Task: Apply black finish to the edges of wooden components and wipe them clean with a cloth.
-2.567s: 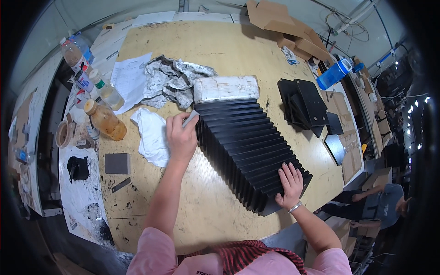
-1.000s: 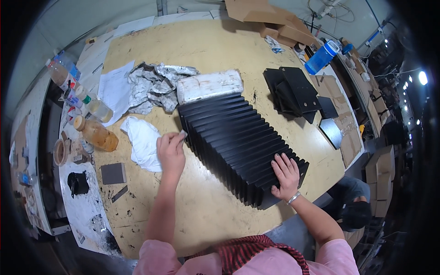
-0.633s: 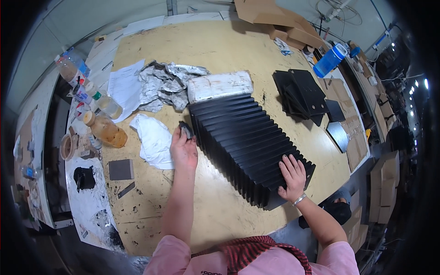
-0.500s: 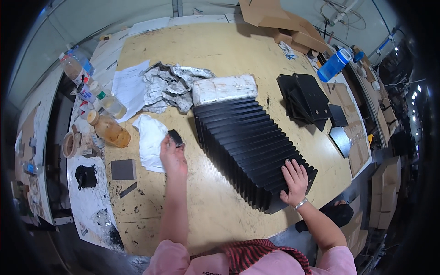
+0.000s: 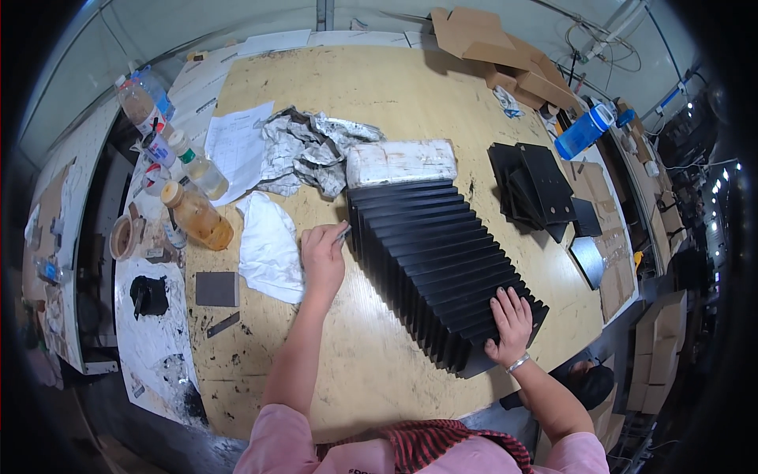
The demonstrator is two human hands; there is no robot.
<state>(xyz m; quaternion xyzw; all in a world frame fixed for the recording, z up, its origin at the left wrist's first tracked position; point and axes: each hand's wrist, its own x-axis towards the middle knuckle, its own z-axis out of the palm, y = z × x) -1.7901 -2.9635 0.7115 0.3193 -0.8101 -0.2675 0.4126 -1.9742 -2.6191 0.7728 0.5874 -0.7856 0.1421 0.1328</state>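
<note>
Behind the black pleated bellows (image 5: 442,268) lies a white wrapped package (image 5: 401,162).

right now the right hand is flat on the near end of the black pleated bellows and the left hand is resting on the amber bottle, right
Not quite. The left hand is not on the amber bottle, which stands apart at the table's left edge. It is beside the white cloth, pinching a small thin object at the far end of the black pleated bellows. The right hand does lie flat on its near end, as the head view shows.

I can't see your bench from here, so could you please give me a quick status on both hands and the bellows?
Left hand pinching a small thin tool beside the black pleated bellows. Right hand flat on its near end. White cloth lies by the left hand.
</note>
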